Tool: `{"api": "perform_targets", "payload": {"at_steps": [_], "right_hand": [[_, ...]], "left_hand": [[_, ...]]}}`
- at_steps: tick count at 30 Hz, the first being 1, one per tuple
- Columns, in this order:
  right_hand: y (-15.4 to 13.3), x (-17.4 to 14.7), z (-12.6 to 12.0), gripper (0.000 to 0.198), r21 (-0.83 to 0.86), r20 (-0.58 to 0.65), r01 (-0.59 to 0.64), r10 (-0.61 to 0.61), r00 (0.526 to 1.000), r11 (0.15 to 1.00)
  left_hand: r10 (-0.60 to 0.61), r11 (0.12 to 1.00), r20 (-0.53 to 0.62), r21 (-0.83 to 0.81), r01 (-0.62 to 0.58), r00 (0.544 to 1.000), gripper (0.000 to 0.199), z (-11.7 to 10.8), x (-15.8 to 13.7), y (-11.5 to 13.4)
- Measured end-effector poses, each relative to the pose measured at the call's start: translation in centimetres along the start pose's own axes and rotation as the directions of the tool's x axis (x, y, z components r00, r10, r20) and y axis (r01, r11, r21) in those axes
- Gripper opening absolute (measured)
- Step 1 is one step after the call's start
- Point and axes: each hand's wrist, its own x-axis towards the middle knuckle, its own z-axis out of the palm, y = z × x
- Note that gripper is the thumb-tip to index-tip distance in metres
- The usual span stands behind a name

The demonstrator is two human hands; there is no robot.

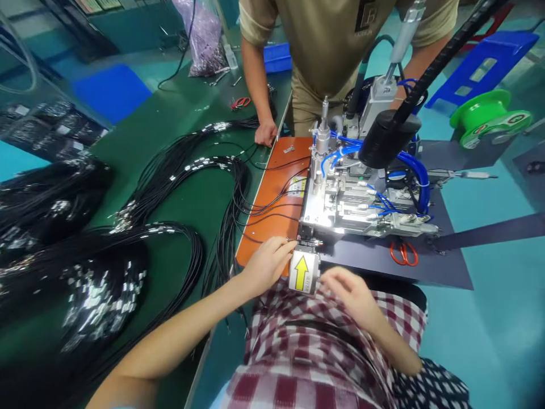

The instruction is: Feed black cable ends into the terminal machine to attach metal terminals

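My left hand (269, 264) rests at the front edge of the orange board (272, 196), fingers pinched on a thin black cable (252, 239) that runs in under them. The fingertips are at a small dark metal fixture (307, 243) on the machine's near side. Just below it sits a white block with a yellow arrow (302, 272). Right of that block is my right hand (351, 295), its fingers loosely bent and apart, slightly blurred, with nothing seen in them. Several other black cables cross the board into the machine (361, 199).
Bundles of black cables (170, 153) with shiny ends lie across the green table (174, 207). Red-handled scissors (403, 254) lie beside the machine. Opposite stands a person, one hand (266, 133) on the table edge. A black cylinder on an arm (383, 142) hangs over the machine.
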Motion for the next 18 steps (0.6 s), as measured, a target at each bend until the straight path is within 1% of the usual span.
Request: {"api": "perform_targets", "payload": {"at_steps": [1,2,4,6,9,12,15,18], "right_hand": [[0.7,1.3,-0.2,0.028,0.053,-0.125,0.007,0.000,0.992,0.999],[1.2,2.5,-0.2,0.032,0.110,-0.218,0.021,0.003,0.976,0.994],[2.0,4.6,0.1,0.040,0.214,-0.291,0.043,0.021,0.957,0.976],[2.3,6.1,0.7,0.041,0.258,-0.321,0.061,0.026,0.947,0.964],[2.1,7.1,1.5,0.038,0.200,-0.355,0.070,0.006,0.935,0.977],[1.5,7.1,2.0,0.038,0.133,-0.370,0.062,-0.008,0.929,0.989],[1.0,7.0,2.1,0.034,0.151,-0.386,0.071,-0.007,0.923,0.986],[0.6,6.8,2.0,0.027,0.171,-0.368,0.070,-0.002,0.930,0.983]], "left_hand": [[-0.004,1.000,-0.006,0.005,0.004,1.000,0.034,0.4,0.1,-0.1],[-0.001,1.000,-0.014,0.008,0.002,1.000,0.035,0.7,0.2,-0.3],[0.020,1.000,-0.033,0.008,-0.020,0.999,0.035,1.4,0.2,-0.5],[0.046,0.999,-0.051,0.006,-0.046,0.998,0.035,1.8,0.2,-0.8],[0.050,0.999,-0.082,-0.005,-0.050,0.995,0.035,2.2,0.2,-1.0],[0.034,0.999,-0.102,-0.025,-0.037,0.994,0.034,2.3,0.1,-1.2],[0.025,0.998,-0.107,-0.054,-0.031,0.994,0.033,2.2,0.1,-1.2],[0.014,0.997,-0.094,-0.079,-0.021,0.995,0.032,2.1,0.1,-1.2]]}}
